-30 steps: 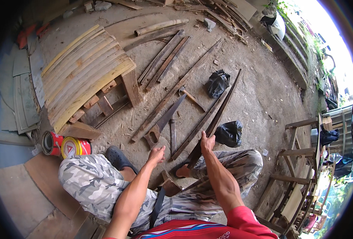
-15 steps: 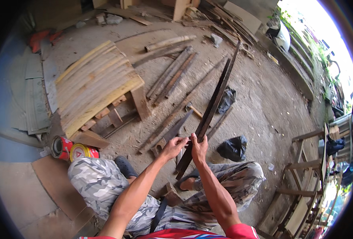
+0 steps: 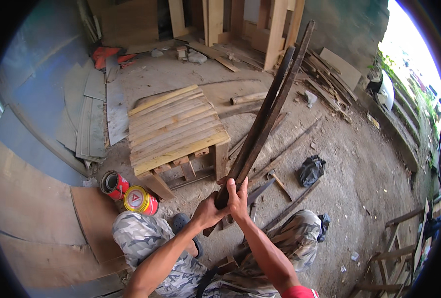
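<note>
Via head cam I've got both hands on two long, straight, dark brown wooden strips (image 3: 260, 126), raised in front of the body & slanting up to the R, tops slightly apart. Bare L hand (image 3: 209, 212) is wrapped round them low down, fingers curled; a short bit of the lower end shows beneath it. Bare R hand (image 3: 238, 201) touches the L one, thumb & index up along the wood; can't tell how tight either grip is.

Containers: red cylindrical metal can (image 3: 121, 191) on my L, top open, greyish inside; can't tell if anything's in it. Just beside it, red-and-yellow cylindrical metal can (image 3: 140, 200), lid on, so contents hidden. Crumpled black plastic bag (image 3: 311, 170) on the brown dirt floor (image 3: 352, 198), R of the hands; can't see inside. 2nd, smaller-looking black plastic bag (image 3: 324, 228) is mostly hidden behind the R leg of the grey camo trousers (image 3: 297, 241), contents n/k.

Also: low pale slatted wooden table (image 3: 176, 129) just beyond the cans; hammer w/ wooden handle (image 3: 281, 187) btwn hands & 1st bag; grey-bladed handsaw (image 3: 261, 191) near R hand, partly covered.
</note>
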Tool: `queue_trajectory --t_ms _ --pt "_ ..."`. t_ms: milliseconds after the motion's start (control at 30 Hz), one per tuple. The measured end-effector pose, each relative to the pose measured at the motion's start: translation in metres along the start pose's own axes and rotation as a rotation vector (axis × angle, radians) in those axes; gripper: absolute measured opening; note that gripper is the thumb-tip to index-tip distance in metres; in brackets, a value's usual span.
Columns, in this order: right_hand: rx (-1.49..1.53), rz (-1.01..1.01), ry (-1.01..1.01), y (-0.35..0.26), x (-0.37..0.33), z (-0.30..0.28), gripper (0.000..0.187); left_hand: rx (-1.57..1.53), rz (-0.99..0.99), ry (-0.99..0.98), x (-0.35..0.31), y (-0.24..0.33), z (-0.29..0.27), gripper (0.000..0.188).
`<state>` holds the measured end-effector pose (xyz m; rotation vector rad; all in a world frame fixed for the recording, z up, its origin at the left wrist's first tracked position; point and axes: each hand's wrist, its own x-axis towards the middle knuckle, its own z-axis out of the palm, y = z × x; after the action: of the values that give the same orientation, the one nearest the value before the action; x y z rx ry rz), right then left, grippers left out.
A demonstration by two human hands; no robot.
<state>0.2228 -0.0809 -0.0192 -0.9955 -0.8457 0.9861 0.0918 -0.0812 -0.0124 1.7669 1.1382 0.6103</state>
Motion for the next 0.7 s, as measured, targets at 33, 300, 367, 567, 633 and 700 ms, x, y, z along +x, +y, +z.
queue_trajectory --t_ms 33,300,367,567,633,700 --pt "-0.06 -0.022 -0.04 -0.004 0.002 -0.001 0.036 0.043 -0.013 0.005 -0.001 0.006 -0.005 0.097" --pt "-0.219 0.097 -0.26 -0.073 0.05 -0.029 0.064 0.194 -0.001 0.152 -0.008 0.029 -0.051 0.063" --pt "-0.37 -0.006 -0.176 -0.098 0.059 -0.046 0.085 0.233 0.018 0.162 -0.007 0.031 -0.058 0.06" --pt "-1.29 -1.148 -0.092 -0.07 0.062 -0.11 0.093 0.465 0.128 0.154 0.018 0.023 -0.065 0.055" --pt "-1.543 -0.895 -0.278 -0.063 0.047 -0.108 0.087 0.566 0.12 0.1 0.028 0.023 -0.066 0.054" --pt "-1.687 -0.707 -0.386 -0.072 0.038 -0.1 0.094 0.652 0.103 0.037 0.036 0.023 -0.065 0.055"
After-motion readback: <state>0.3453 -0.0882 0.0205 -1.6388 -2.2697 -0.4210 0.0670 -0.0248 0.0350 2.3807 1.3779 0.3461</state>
